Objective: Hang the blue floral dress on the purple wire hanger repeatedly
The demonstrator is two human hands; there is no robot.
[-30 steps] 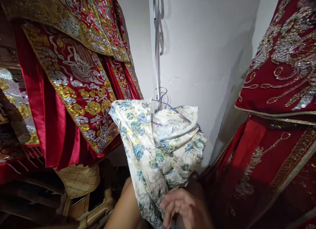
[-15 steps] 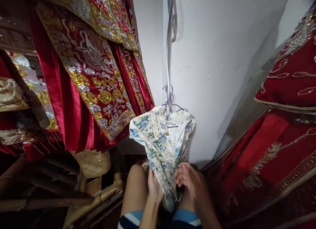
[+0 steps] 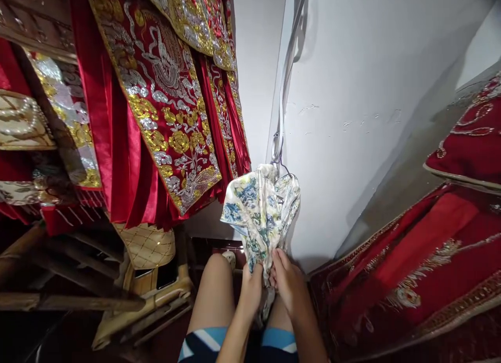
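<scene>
A white garment with blue flowers [image 3: 250, 201] hangs in front of the wall on a thin purple hanger [image 3: 285, 166], which is hooked to a pale strap [image 3: 282, 99]. Its lower part is gathered between my hands, above my knees. My left hand [image 3: 252, 285] is closed on the garment's lower left edge. At the lower right side, my right hand [image 3: 282, 273] grips the cloth with the thumb on top. The tail of the garment hangs below both hands, partly hidden by them.
Red skirts with gold and silver embroidery [image 3: 180, 117] hang at the left. Below them stands a bamboo chair [image 3: 156, 295] with a quilted cream bag [image 3: 151, 245]. Red beaded garments [image 3: 415, 253] fill the right side, beside the white wall [image 3: 352, 55].
My right hand has gone from loosely open beside the cloth to closed on it. My left hand has closed too, and the garment is narrower and more bunched. The view has shifted.
</scene>
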